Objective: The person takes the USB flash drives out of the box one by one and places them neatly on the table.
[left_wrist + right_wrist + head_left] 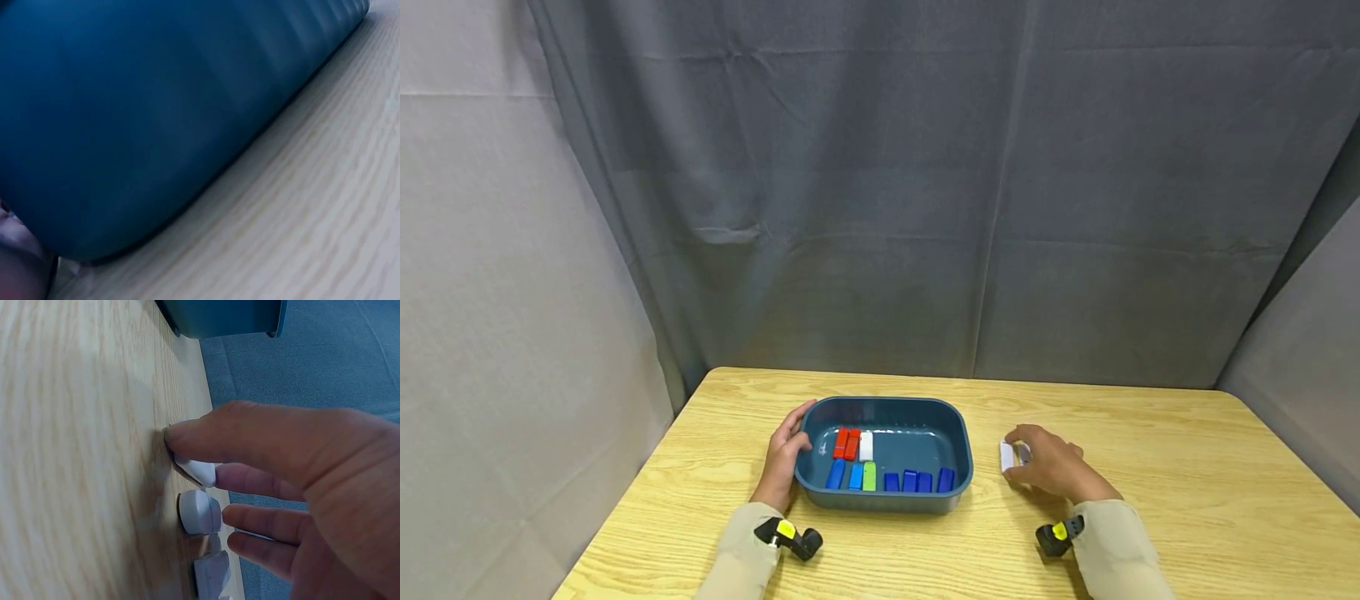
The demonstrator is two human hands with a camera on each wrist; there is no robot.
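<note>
A dark teal bin [880, 502] stands on the table, its outer wall [144, 125] filling much of the left wrist view. My left hand [781, 460] grips its left end, thumb over the rim and fingers outside. To the right of the bin, my right hand [1051, 463] pinches a small white block-like piece [1007, 457] between thumb and fingertips, at the tabletop. In the right wrist view, a rounded white piece [196, 512] and a squarish white piece [211, 574] sit beside the pinched one. My right hand partly hides these pieces in the head view.
Inside the bin lie red pieces [847, 444], a white piece [867, 447], a light-green piece [869, 477], a light-blue piece [856, 477] and several dark-blue pieces [924, 482]. Grey curtains [865, 208] hang behind the wooden table [1187, 483].
</note>
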